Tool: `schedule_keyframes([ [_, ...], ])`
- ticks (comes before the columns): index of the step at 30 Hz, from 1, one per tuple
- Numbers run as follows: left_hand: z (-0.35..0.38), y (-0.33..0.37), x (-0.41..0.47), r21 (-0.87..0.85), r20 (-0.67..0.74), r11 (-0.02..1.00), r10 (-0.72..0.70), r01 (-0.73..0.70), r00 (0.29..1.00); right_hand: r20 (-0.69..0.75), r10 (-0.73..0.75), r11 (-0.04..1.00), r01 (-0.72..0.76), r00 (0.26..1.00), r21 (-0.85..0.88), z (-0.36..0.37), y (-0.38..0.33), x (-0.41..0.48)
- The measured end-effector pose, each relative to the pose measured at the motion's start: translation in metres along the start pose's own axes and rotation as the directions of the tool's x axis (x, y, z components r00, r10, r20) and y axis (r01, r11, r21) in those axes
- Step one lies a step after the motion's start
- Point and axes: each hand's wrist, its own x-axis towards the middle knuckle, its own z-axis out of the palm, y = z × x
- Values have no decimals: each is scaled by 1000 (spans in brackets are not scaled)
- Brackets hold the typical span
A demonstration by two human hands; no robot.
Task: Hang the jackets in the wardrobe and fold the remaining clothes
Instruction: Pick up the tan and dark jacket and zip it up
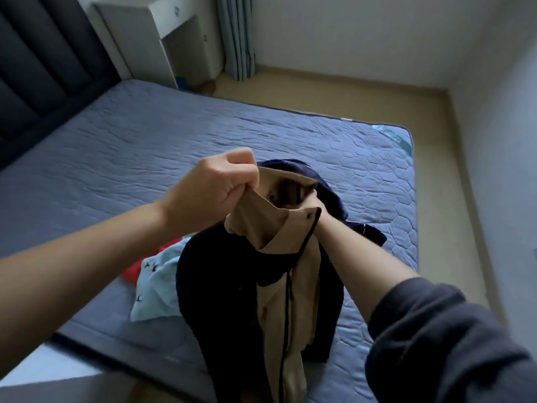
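Head view: what is held up, and by which of the hands?

A jacket (290, 301), dark outside and tan within, is held above the near edge of the bed (145, 146). Its tan upper edge is pinched in the curled fingers of the left hand (215, 184).

And the right hand?

It is hidden. The right forearm (363, 257) is seen to run up to the jacket's opening, where the wrist is covered by tan fabric. Whether anything is gripped there cannot be told.

How much of the jacket can be made out?

Its lower end is cut off by the bottom of the frame. A black cord (286, 315) is seen hanging down the tan side.

What is lying on the bed?

A light blue garment (157, 286) printed with small dark birds and a red garment (145, 263) are partly covered by the jacket, on its left. A navy garment (328, 193) is seen behind it, but its shape cannot be made out.
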Motion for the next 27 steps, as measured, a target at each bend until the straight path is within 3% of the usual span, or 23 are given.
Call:
schedule_keyframes([
  [4,-55,55,-11,84,-43,994,-63,67,997,16,-196,979,196,981,-52,-16,-31,-62],
  [9,-125,121,-64,168,-151,940,-274,297,950,93,-416,867,364,904,341,-39,-64,-180],
  [13,-164,180,-116,180,-431,850,-385,496,816,194,-511,742,315,837,592,-56,-80,-280],
  [17,-192,248,-178,33,-629,708,-534,705,566,267,-571,626,202,776,753,-60,-91,-376],
  [21,-210,317,-246,-157,-663,397,-721,904,201,341,-644,570,133,685,811,-53,-105,-466],
  [24,-221,368,-292,-386,-652,232,-753,893,-86,416,-701,569,102,580,816,-39,-108,-533],
  [27,-230,418,-337,-662,-520,129,-789,738,-328,510,-726,619,117,461,776,-17,-97,-597],
])
